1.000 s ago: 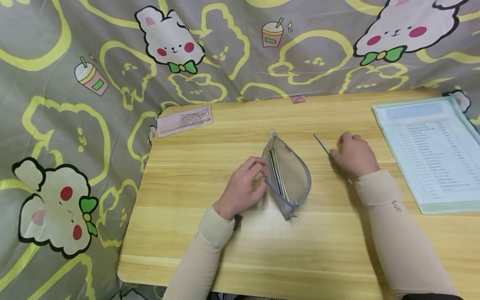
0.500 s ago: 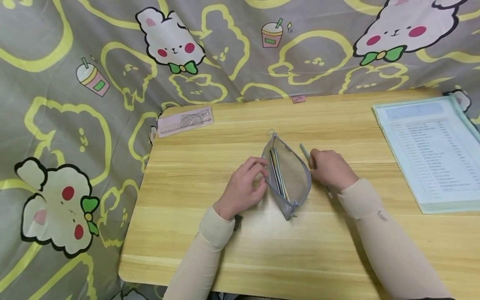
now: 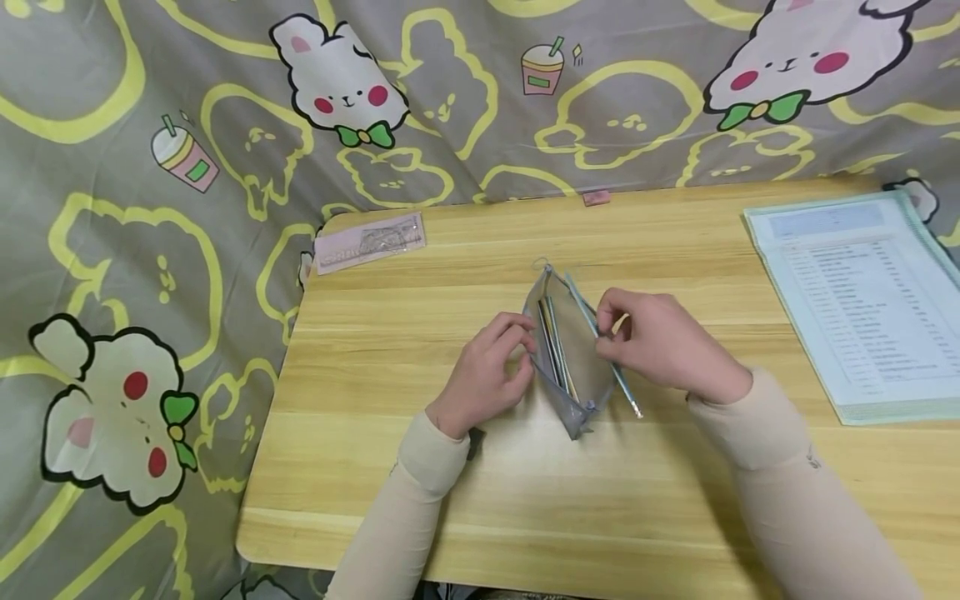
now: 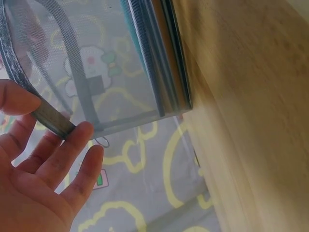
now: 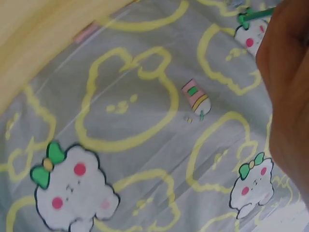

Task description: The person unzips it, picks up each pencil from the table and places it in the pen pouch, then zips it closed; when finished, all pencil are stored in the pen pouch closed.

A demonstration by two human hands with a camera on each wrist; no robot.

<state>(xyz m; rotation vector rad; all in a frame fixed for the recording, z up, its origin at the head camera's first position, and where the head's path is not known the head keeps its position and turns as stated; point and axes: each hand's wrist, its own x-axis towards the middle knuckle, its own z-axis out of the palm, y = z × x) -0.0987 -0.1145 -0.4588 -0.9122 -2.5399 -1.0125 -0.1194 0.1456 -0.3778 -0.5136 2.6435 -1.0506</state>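
A grey mesh pencil case (image 3: pixel 573 421) stands on the table with its zipped mouth spread wide. Several pencils (image 3: pixel 557 350) lean together inside it, along its left side. My left hand (image 3: pixel 487 375) pinches the left rim of the case; the left wrist view shows thumb and fingers on the dark zip edge (image 4: pixel 53 118). Above the right rim, my right hand (image 3: pixel 660 342) pinches a light blue pencil (image 3: pixel 627 392) around its middle. This pencil slants across the mouth, its eraser end towards me outside the rim. In the right wrist view the hand (image 5: pixel 289 92) hides most of the pencil.
A clear-covered document folder (image 3: pixel 862 317) with a printed sheet lies at the right. Towards the back left is a pink packet (image 3: pixel 370 242), and a small pink eraser (image 3: pixel 597 198) sits at the back edge. A patterned curtain (image 3: pixel 450 100) hangs behind and left.
My right hand has carried the blue pencil leftward from the tabletop to over the pencil case's right rim. My left hand stays in place on the left rim.
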